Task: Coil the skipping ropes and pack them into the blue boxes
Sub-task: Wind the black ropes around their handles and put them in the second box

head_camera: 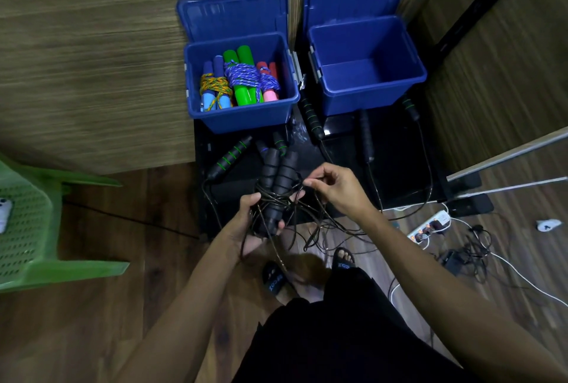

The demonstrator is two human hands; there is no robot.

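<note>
Black skipping rope [278, 185]: its two foam handles are lying side by side, long axis running away from the person toward the boxes, lower ends sitting in the left hand [255, 219]. The thin cord [310, 222] is spilling out below and to the right in loose, uneven loops, some drooping toward the floor (not a tidy coil yet).

Left hand is curling around the handle bases together with a bunch of cord, palm up. Right hand [335, 189] is sitting just right of the handles, level with their middle, thumb and forefinger pinching a strand of cord; the other fingers are loosely bent.

The relation that matters: the slack is lying on the right-hand side of the handles and below them, so the right hand is the nearer one for carrying cord across the handles' long axis, while the left is serving as anchor. My reading is that wrapping is underway and far from finished.

Outward: more black ropes with green-ringed handles [229, 156] are lying on the black table [396, 167], near its far edge, untouched. At that far edge, the left blue box [246, 118] is holding coiled coloured ropes; the right blue box [368, 96], lid up, is showing only bare interior, and is standing beyond the right hand, slightly right of it.
</note>
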